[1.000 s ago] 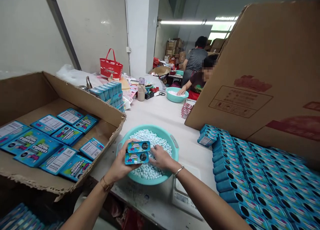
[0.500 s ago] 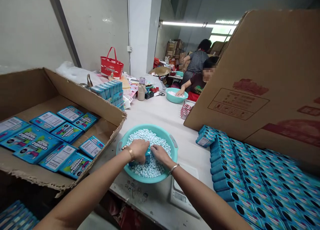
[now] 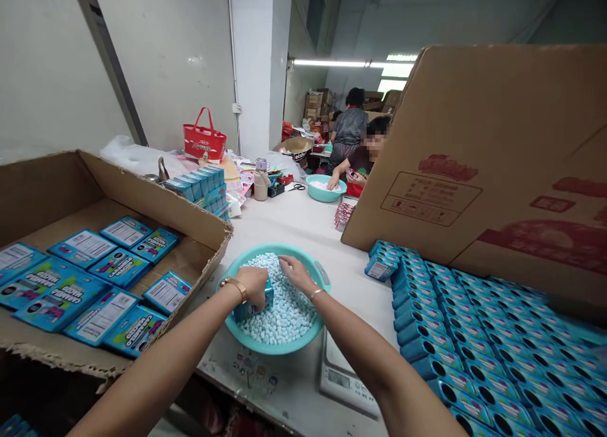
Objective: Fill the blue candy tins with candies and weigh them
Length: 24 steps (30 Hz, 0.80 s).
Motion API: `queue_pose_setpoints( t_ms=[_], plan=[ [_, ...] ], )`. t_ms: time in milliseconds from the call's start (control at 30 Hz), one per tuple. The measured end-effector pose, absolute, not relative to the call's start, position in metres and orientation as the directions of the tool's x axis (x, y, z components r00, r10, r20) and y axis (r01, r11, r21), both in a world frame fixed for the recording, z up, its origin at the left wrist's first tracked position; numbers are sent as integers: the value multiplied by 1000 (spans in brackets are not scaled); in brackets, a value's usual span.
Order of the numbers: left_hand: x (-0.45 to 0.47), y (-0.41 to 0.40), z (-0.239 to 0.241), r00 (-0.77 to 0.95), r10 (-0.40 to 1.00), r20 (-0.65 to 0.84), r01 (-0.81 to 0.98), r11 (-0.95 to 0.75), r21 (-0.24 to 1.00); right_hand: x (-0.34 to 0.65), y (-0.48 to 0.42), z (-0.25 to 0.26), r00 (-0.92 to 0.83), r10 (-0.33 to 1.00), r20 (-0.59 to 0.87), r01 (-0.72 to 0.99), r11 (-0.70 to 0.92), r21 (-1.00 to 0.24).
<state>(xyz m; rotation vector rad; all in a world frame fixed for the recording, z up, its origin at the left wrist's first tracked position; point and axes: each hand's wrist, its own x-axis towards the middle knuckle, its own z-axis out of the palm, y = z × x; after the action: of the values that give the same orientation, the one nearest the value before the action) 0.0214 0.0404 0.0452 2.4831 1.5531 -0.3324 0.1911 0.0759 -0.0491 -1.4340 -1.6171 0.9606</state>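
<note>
A teal basin point(image 3: 317, 274) full of small pale blue candies point(image 3: 284, 313) sits at the table's near edge. My left hand point(image 3: 251, 284) is closed around small blue candy boxes point(image 3: 249, 309), pressed down into the candies at the basin's left side. My right hand point(image 3: 294, 272) lies on the candies further back, fingers spread and curled over the pile, just right of the left hand.
An open carton point(image 3: 156, 200) of flat blue boxes stands at left. Rows of upright blue boxes point(image 3: 474, 336) fill the right, under a big tilted carton point(image 3: 497, 165). A white scale point(image 3: 344, 381) sits by the basin. Two people work at a second teal basin point(image 3: 325, 189) farther back.
A second ago my left hand held two blue boxes face up above the basin. It has turned them down into the candies, and my right hand has slid toward the basin's far side.
</note>
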Motion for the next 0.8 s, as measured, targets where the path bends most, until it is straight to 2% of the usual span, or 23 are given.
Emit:
queue_pose_setpoints(
  t_ms=[133, 267, 467, 600, 667, 800],
  plan=[
    [35, 54, 35, 360, 879, -312, 932, -352, 84, 176, 91, -68, -32, 999, -42, 387, -27, -922],
    [39, 51, 29, 334, 916, -224, 940, -305, 155, 168, 76, -74, 64, 992, -105, 276, -118, -954],
    [16, 19, 24, 287, 956, 52, 907, -289, 307, 160, 61, -24, 93, 996, -2, 66, -8, -998],
    [14, 8, 14, 148, 958, 248, 842, -253, 477, 154, 69, 14, 47, 997, 60, 5, 60, -998],
    [16, 7, 8, 91, 950, 298, 805, -246, 539, 151, 72, 24, 22, 998, 62, -8, 62, -998],
    [15, 9, 4, 63, 948, 312, 794, -237, 559, 151, 69, 25, -3, 1000, 30, -35, 30, -999]
  ],
)
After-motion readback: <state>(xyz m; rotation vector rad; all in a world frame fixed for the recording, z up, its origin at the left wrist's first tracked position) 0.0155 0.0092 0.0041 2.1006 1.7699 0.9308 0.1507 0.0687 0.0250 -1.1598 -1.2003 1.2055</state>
